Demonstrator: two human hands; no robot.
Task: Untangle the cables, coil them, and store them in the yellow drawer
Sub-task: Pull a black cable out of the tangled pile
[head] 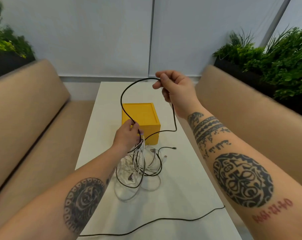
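At the upper left of the frame, leafy plants point(6, 40) stand behind a tan bench point(25, 104). Toward the centre, the left hand point(127, 134) hovers over the white tabletop point(181, 179). Its grip is closed round the top of a tangle of cables point(139, 170), white and black, which hangs down and spills in loops onto the tabletop below. Just beyond that hand, mid-frame, the yellow drawer unit point(143, 115) sits on the tabletop. A black cable point(122, 99) rises from the left hand, arcs over the unit and reaches the right hand point(176, 89), which is held higher and pinches it between thumb and fingers. Below that grip the cable drops past the wrist, then bends back leftward in front of the unit. A loose black strand point(146, 222) crosses the lower tabletop to its right edge. At far right sit a second tan bench point(250, 110) and more greenery point(276, 63).
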